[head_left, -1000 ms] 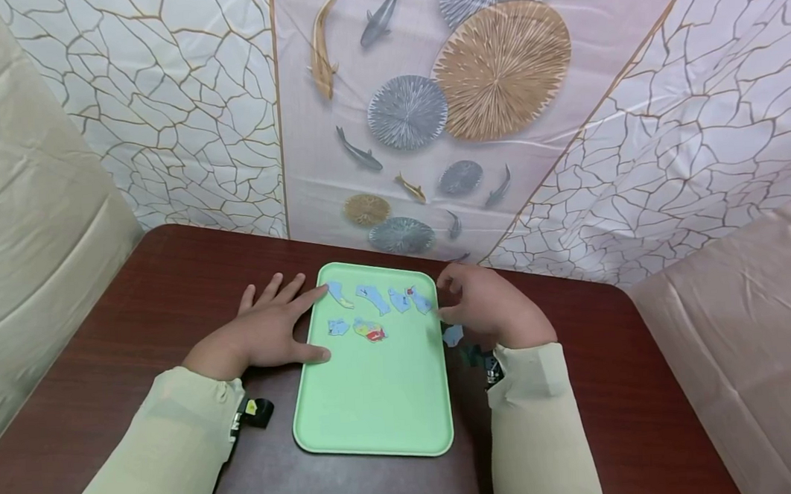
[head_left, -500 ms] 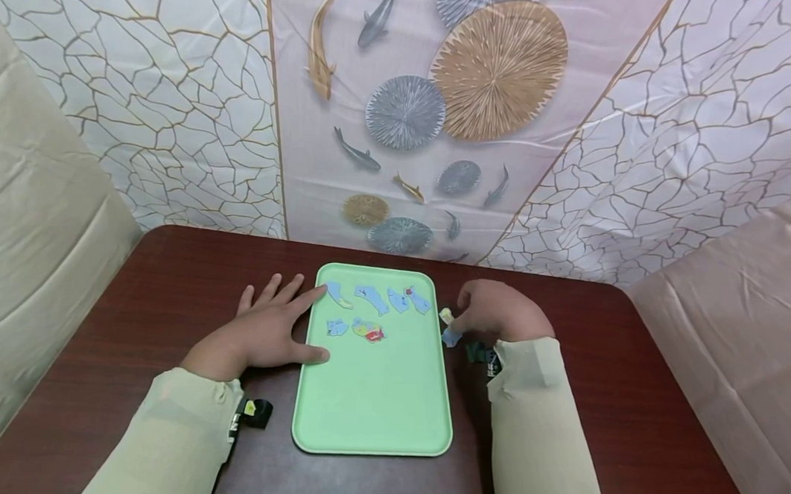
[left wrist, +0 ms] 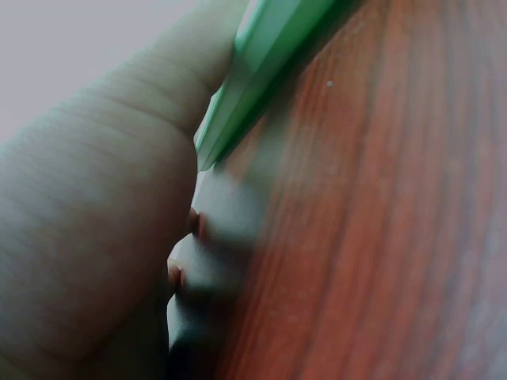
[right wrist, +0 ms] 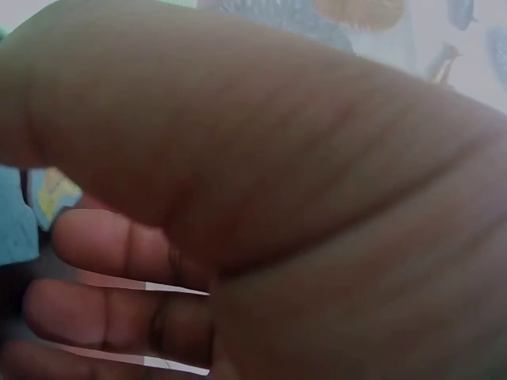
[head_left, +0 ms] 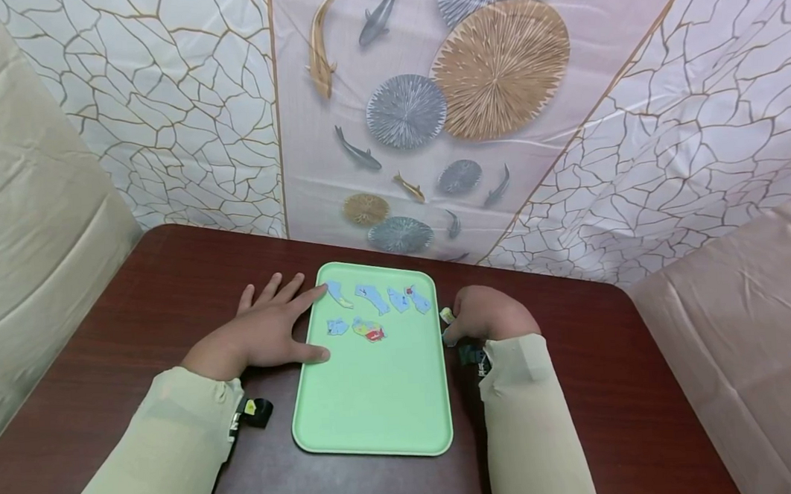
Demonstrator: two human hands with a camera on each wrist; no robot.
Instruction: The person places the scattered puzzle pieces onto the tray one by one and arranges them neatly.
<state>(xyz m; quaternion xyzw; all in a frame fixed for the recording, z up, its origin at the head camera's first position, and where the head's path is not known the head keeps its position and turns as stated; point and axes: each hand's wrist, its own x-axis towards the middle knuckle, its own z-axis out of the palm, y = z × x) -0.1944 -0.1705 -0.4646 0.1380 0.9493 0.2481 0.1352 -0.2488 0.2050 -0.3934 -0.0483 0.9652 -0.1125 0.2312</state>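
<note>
A green tray (head_left: 371, 397) carries several flat, irregular puzzle pieces, mostly light blue, in two rows. One of them, a red and yellow puzzle piece (head_left: 371, 330), sits in the lower row. My left hand (head_left: 266, 336) spreads over the tray's left edge, index fingertip at the corner piece (head_left: 337, 295) and thumb on the rim. Just off the tray's right side, my right hand (head_left: 489, 314) curls its fingers over a loose blue puzzle piece (right wrist: 14, 218) and pinches it, thumb covering most of it in the head view. Next to it is a yellowish puzzle piece (head_left: 447, 315).
The tray lies on a dark red-brown wooden table (head_left: 617, 384). A patterned curtain (head_left: 404, 164) hangs along the table's far edge, and pale quilted cloth (head_left: 761, 310) stands at both sides. Black wrist cameras (head_left: 256, 412) are strapped at the sleeves.
My right hand has drawn back from beside the tray's upper right, uncovering the yellowish piece, and closed down over the blue piece. The left hand and the pieces on the tray stay put.
</note>
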